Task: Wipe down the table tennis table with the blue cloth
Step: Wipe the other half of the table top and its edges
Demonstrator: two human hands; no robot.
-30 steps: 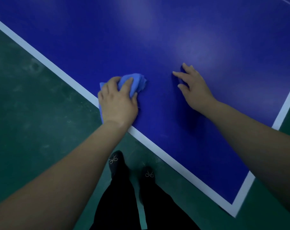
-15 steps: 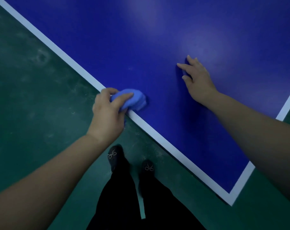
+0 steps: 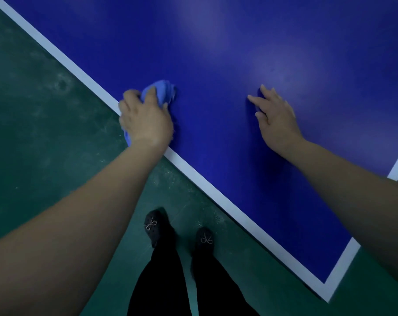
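The bunched blue cloth (image 3: pixel 162 92) lies on the near long edge of the dark blue table tennis bench with its white border line (image 3: pixel 220 197), under the left hand (image 3: pixel 145 120), whose fingers curl over it and press it down where the white line meets the blue surface. A tail of the cloth hangs past the edge beneath the wrist. What the coming stroke turns on is this: the white edge runs diagonally from upper left to lower right, the cloth sits on it, and the broad unwiped-looking blue field stretches up and to the right, away from the person. So the left hand alone is on the cloth and would most likely push outward from the edge or run along it. The right hand (image 3: pixel 276 117) rests flat on the blue surface, well apart to the right of the cloth, fingers straight and spread, holding nothing; it looks like a brace. Most of the cloth is hidden under the left palm, so its folds and extent are unclear. The far part of the bench is cut off by the frame, only one near corner shows, and dim light makes dust or marks hard to judge.
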